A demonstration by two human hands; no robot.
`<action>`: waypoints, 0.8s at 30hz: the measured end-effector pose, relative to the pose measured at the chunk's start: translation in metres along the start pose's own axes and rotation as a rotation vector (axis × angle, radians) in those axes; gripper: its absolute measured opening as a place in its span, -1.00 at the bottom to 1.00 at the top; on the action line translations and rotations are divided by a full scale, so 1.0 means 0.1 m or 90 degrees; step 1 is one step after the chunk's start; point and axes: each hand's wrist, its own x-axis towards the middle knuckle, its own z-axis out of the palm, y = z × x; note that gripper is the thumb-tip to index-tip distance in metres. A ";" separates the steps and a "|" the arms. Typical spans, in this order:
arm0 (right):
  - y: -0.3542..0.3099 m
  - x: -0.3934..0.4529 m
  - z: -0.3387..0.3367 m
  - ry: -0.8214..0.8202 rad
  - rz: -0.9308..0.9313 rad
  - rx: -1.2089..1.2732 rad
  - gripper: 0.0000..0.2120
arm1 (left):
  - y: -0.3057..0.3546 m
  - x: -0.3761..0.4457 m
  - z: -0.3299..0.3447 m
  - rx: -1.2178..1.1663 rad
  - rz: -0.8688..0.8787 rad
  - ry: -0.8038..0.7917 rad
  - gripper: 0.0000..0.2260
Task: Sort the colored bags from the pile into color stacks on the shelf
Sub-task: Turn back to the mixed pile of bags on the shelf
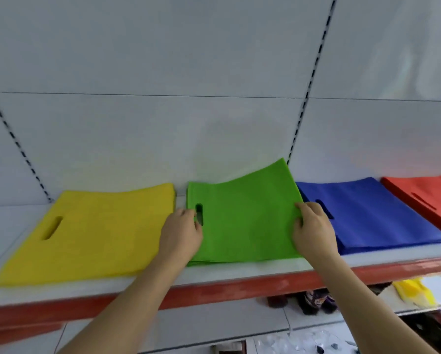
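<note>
Four stacks of flat bags lie side by side on the white shelf (214, 275): yellow (94, 233), green (245, 221), blue (373, 213) and red (426, 198). My left hand (182, 232) grips the left edge of the top green bag beside its handle slot. My right hand (312, 228) pinches the same bag's right edge. The bag's far right corner curls up off the green stack, against the back panel.
The shelf has a red front lip (240, 286) and a white back panel with slotted uprights (307, 98). Below at the right, a yellow bag (413, 292) lies on a lower surface beside dark objects (314, 301).
</note>
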 end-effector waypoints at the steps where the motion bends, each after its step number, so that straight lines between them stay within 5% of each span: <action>1: 0.00 0.03 0.02 -0.022 -0.001 -0.018 -0.55 | 0.01 -0.01 0.01 0.020 0.000 -0.002 -0.74; 19: 0.21 0.16 0.35 -0.202 -0.032 -0.153 -0.32 | 0.10 -0.06 0.13 0.158 -0.012 -0.040 -0.67; 24: 0.12 0.08 0.25 -0.122 -0.047 -0.211 -0.28 | 0.14 -0.06 0.02 0.184 -0.003 -0.016 -0.62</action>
